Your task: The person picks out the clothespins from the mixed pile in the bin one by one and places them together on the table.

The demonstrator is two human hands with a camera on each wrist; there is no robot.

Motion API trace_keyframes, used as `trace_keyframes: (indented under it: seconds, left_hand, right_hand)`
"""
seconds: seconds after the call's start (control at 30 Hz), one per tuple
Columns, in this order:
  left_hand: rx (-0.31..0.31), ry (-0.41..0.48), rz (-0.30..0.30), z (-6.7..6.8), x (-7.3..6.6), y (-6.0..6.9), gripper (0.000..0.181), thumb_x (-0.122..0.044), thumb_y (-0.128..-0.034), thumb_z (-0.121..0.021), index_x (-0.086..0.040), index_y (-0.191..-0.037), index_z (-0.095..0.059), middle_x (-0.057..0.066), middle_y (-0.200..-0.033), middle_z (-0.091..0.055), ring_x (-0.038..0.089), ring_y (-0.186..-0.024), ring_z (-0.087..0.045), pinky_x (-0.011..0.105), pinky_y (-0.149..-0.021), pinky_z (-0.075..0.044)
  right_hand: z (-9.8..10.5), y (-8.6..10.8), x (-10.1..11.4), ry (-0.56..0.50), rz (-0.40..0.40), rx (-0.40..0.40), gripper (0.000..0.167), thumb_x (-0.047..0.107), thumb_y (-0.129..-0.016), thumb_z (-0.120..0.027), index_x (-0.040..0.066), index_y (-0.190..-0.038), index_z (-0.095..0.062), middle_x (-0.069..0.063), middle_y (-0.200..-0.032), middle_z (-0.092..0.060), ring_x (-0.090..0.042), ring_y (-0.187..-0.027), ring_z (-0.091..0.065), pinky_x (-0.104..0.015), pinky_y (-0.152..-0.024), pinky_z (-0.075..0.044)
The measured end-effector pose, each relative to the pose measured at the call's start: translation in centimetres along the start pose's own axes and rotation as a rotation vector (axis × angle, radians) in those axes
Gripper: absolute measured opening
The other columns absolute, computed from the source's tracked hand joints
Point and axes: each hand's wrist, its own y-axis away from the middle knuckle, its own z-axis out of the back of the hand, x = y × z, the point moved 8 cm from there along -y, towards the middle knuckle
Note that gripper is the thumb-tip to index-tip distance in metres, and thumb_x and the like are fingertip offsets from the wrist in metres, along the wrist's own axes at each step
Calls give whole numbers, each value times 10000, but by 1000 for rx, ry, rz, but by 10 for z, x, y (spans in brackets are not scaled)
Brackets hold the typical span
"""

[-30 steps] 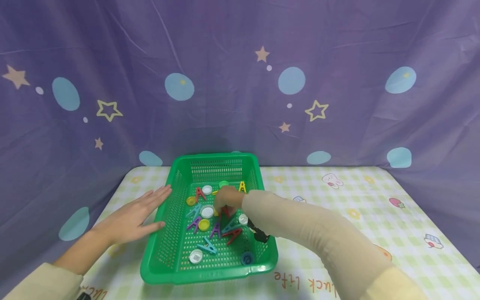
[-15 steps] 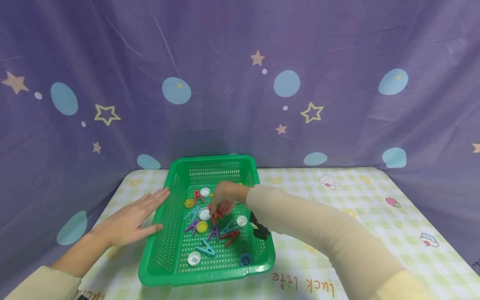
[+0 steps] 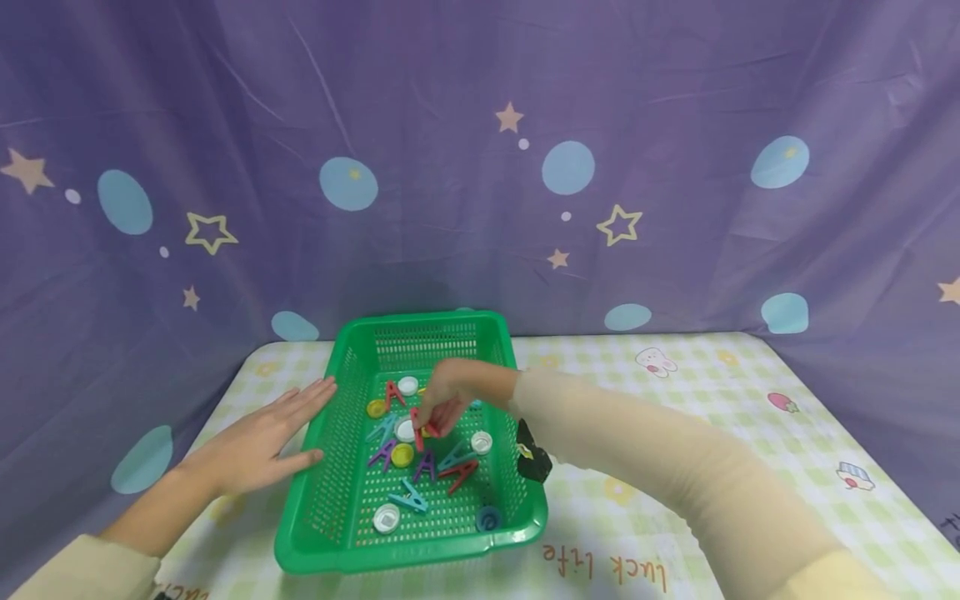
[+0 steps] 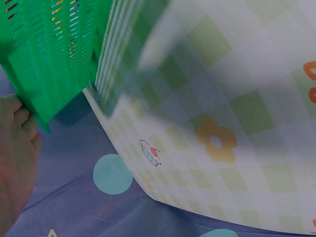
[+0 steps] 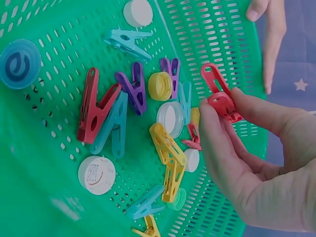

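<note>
My right hand point(image 3: 447, 398) pinches a red clothespin point(image 5: 220, 94) between thumb and fingers, held up over the green basket point(image 3: 420, 552). Below it on the basket floor lie several clothespins and bottle caps. Among them are yellow clothespins point(image 5: 173, 178), a purple clothespin point(image 5: 133, 89), another red clothespin point(image 5: 93, 109), a yellow cap point(image 5: 160, 86) and a white cap point(image 5: 97, 175). My left hand point(image 3: 262, 440) lies with straight fingers against the basket's left rim; in the left wrist view only part of this hand point(image 4: 17, 148) shows beside the basket edge.
The basket stands on a table with a green-and-white checked cloth point(image 3: 675, 467). Behind the table hangs a purple curtain point(image 3: 465, 250) with stars and blue ovals. A dark blue cap point(image 3: 488, 519) sits at the basket's near right corner.
My right hand has risen from the basket floor and shifted slightly left, bringing the red clothespin up. My left hand stays at the rim. The head view has shifted slightly.
</note>
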Motion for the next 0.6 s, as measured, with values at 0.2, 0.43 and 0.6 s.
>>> trace_keyframes:
  seconds: [0.2, 0.43, 0.6]
  left_hand:
    - [-13, -2, -15, 1, -1, 0, 758, -384, -901, -617, -25, -1496, -314, 200, -1539, -353, 129, -1482, -183, 7, -1114, 94]
    - [-10, -10, -15, -2, 1, 1, 760, -387, -909, -606, -45, -1510, -290, 187, -1551, -337, 136, -1487, -180, 13, -1118, 94]
    - [1, -6, -10, -2, 2, 1, 758, -394, -916, -594, -53, -1515, -278, 177, -1561, -321, 36, -1477, -74, 10, -1113, 98]
  right_hand:
    - [0, 6, -4, -25, -6, 48, 146, 53, -869, -672, 9, -736, -629, -93, -737, -632, -173, -669, -615, -278, -767, -598]
    - [7, 16, -11, -13, 26, 65, 140, 80, -870, -679, 11, -755, -637, -83, -739, -651, -155, -668, -627, -249, -703, -594]
    - [15, 24, -16, -38, 67, 56, 113, 84, -863, -687, 16, -774, -672, -61, -719, -664, -140, -659, -636, -252, -680, -594]
